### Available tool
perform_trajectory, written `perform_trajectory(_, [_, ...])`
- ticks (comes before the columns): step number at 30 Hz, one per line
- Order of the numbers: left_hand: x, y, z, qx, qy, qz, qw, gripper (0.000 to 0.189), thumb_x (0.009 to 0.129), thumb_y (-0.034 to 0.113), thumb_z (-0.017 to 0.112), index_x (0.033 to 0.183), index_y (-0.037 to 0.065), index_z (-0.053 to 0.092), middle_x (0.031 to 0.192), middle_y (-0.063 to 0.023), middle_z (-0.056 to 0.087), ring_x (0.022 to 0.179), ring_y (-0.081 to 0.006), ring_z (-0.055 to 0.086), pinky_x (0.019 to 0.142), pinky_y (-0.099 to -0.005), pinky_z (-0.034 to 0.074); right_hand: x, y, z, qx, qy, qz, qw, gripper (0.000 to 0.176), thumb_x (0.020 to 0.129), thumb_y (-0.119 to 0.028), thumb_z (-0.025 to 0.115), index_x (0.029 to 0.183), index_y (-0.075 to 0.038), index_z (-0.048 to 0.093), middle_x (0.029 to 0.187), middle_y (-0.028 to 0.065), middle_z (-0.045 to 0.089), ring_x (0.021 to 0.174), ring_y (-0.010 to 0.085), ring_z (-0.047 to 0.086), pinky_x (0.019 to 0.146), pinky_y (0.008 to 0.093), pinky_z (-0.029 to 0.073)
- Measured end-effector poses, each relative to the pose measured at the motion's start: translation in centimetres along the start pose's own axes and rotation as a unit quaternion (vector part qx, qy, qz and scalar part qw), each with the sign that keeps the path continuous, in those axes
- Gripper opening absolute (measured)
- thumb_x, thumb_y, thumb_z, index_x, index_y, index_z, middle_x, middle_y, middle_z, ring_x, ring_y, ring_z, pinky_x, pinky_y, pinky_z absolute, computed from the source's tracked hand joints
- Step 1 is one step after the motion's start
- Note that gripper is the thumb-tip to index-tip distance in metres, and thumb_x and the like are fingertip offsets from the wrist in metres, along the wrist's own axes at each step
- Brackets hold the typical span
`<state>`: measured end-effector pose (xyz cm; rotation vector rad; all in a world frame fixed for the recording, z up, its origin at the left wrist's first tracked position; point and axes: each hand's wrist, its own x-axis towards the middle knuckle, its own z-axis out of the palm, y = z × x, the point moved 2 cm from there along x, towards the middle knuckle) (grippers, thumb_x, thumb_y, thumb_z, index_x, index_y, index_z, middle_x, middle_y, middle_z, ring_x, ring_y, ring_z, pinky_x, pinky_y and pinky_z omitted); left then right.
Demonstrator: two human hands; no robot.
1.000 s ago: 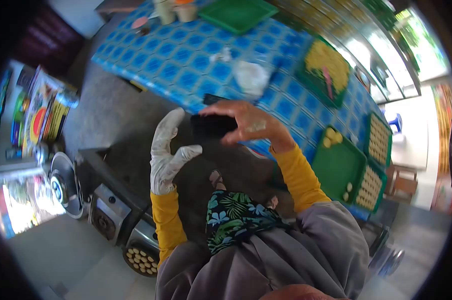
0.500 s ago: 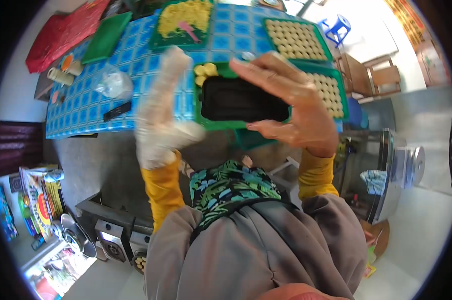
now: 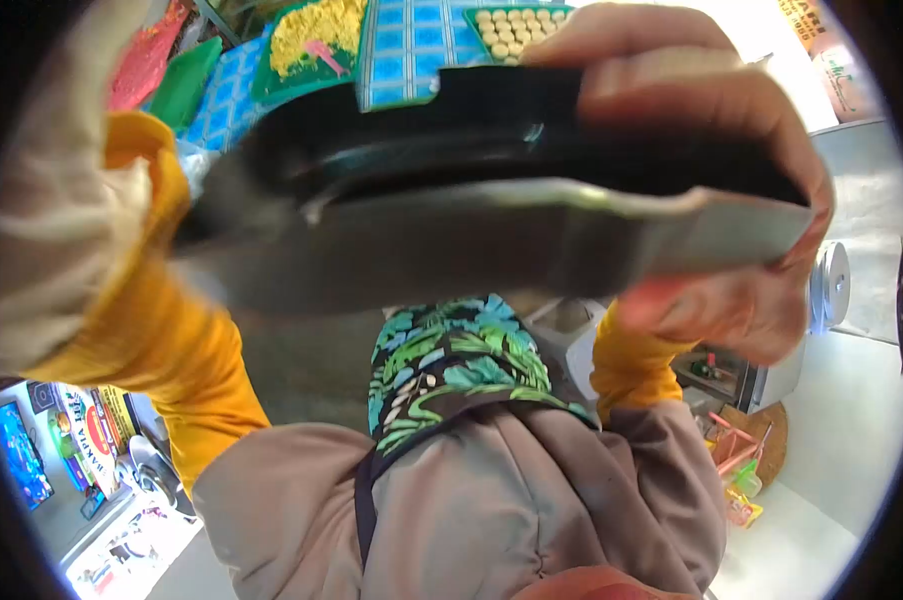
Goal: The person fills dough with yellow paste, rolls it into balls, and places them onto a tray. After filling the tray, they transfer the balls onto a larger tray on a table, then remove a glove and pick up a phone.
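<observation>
Close to the camera is a long black tray-like thing (image 3: 451, 150) with rounded ends and a pale grey lower side, tilted and blurred by motion. My right hand (image 3: 731, 130) grips its right end, fingers over the top and thumb underneath. My left hand (image 3: 56, 200), in a pale glove, is raised at the left edge of the view beside the thing's left end. Its fingers are blurred and cut off, so I cannot see whether it touches anything. Both forearms wear yellow sleeves.
Behind, the table with a blue checked cloth (image 3: 406, 45) bears a green tray of yellow crumbly food (image 3: 311, 40) with a pink scraper (image 3: 326, 57). Further right is a green tray of round pale dough pieces (image 3: 511, 35). A green board (image 3: 186, 85) lies at left.
The black thing has come up from over the green tray to near the camera, with my right hand on it. My left hand has moved up and left.
</observation>
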<state>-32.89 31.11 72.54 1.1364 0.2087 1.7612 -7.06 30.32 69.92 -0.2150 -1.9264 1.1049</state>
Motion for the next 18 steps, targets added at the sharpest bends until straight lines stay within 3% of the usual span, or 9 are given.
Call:
perform_trajectory(3, [-0.9,-0.6,2.1,-0.015,0.02,-0.004,1.0,0.092,0.087,0.068,0.039,0.143,-0.005,0.035,0.147,-0.0238,0.037,0.139,-0.0336,0.033,0.115,-0.0452,0.024,0.0,0.6,1.1,-0.029,-0.024,-0.048,0.998,0.051,0.067,-0.008,0.08,0.108,0.007,0.054,0.126,0.0383,0.045,0.109,0.0391,0.059,0.091,0.041,0.052])
perform_trajectory(5, [-1.8,-1.6,3.1,-0.026,0.047,-0.017,0.998,0.096,0.086,0.072,0.036,0.143,-0.006,0.034,0.147,-0.0251,0.037,0.139,-0.0351,0.033,0.115,-0.0461,0.024,-0.9,1.1,2.1,-0.039,0.07,-0.061,0.995,0.045,0.065,-0.007,0.081,0.103,0.005,0.058,0.123,0.038,0.049,0.107,0.0382,0.059,0.09,0.0405,0.052])
perform_trajectory(6, [-2.6,-2.4,3.4,-0.026,0.069,-0.027,0.997,0.098,0.086,0.073,0.035,0.144,-0.006,0.033,0.147,-0.0258,0.036,0.139,-0.0359,0.033,0.115,-0.0465,0.024,-1.1,1.7,2.0,-0.164,0.049,-0.116,0.979,0.041,0.063,-0.005,0.081,0.098,0.002,0.06,0.118,0.0354,0.054,0.105,0.0348,0.06,0.088,0.0374,0.051])
perform_trajectory(9, [-4.3,-4.8,3.0,-0.019,0.141,-0.055,0.988,0.104,0.086,0.078,0.03,0.144,-0.007,0.03,0.147,-0.0277,0.036,0.138,-0.0381,0.034,0.114,-0.0478,0.024,-2.0,3.5,4.3,-0.167,0.119,-0.067,0.976,0.039,0.061,-0.002,0.079,0.095,0.001,0.061,0.114,0.0311,0.058,0.104,0.0303,0.06,0.089,0.035,0.05])
perform_trajectory(13, [-5.9,-7.3,-0.8,0.17,0.124,-0.055,0.976,0.095,0.091,0.073,0.025,0.138,-0.008,0.04,0.131,-0.026,0.054,0.128,-0.0357,0.047,0.105,-0.0479,0.035,-1.9,5.2,6.6,-0.037,0.187,-0.005,0.982,0.039,0.061,0.011,0.069,0.098,0.002,0.064,0.112,0.0166,0.059,0.104,0.0226,0.058,0.09,0.0318,0.044])
perform_trajectory(15, [-6.7,-8.0,-0.1,0.199,0.16,-0.058,0.965,0.087,0.094,0.068,0.027,0.138,-0.006,0.041,0.129,-0.0245,0.056,0.129,-0.0352,0.047,0.105,-0.0508,0.034,-2.0,5.9,7.4,0.102,0.233,0.082,0.964,0.049,0.063,0.013,0.061,0.111,0.003,0.058,0.122,0.0166,0.053,0.111,0.0211,0.054,0.096,0.0319,0.043])
perform_trajectory(16, [-6.8,-8.1,-0.3,0.179,0.187,-0.088,0.962,0.086,0.093,0.071,0.029,0.142,0.001,0.039,0.137,-0.0238,0.048,0.128,-0.0363,0.047,0.105,-0.0533,0.033,-2.4,6.7,7.4,0.088,0.204,0.069,0.973,0.06,0.067,0.008,0.055,0.126,0.0,0.049,0.127,0.0153,0.047,0.116,0.0213,0.052,0.102,0.0317,0.041])
perform_trajectory(17, [-6.8,-8.3,-0.6,0.158,0.213,-0.117,0.957,0.085,0.091,0.073,0.031,0.146,0.008,0.036,0.145,-0.0231,0.041,0.128,-0.0374,0.047,0.105,-0.0558,0.032,-2.5,6.7,7.8,0.134,0.221,0.121,0.958,0.071,0.068,-0.012,0.061,0.134,0.004,0.042,0.134,0.023,0.046,0.121,0.0269,0.05,0.104,0.0328,0.04])
perform_trajectory(18, [-6.9,-8.3,-0.7,0.16,0.218,-0.116,0.956,0.085,0.091,0.073,0.031,0.146,0.008,0.036,0.145,-0.0231,0.041,0.128,-0.0374,0.047,0.105,-0.0558,0.032,-2.5,6.8,7.8,0.138,0.217,0.124,0.958,0.071,0.068,-0.012,0.061,0.134,0.004,0.042,0.134,0.023,0.046,0.121,0.0269,0.05,0.104,0.0328,0.04])
